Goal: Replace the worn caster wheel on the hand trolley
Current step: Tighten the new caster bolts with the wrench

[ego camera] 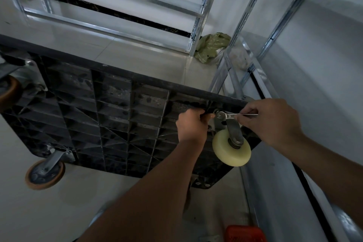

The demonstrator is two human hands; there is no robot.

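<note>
Both my forearms reach down toward the upturned trolley deck (110, 108), its ribbed black underside facing me on the tiled floor (137, 53). My right hand (271, 122) pinches the handle of a small wrench (231, 115), whose head sits on a bolt at the caster's mounting plate. My left hand (193, 126) curls around the deck rib just beside that plate. Below the wrench, the cream caster wheel (231, 148) stands in its metal fork. Two brown-tyred casters (45, 174) sit at the deck's left.
</note>
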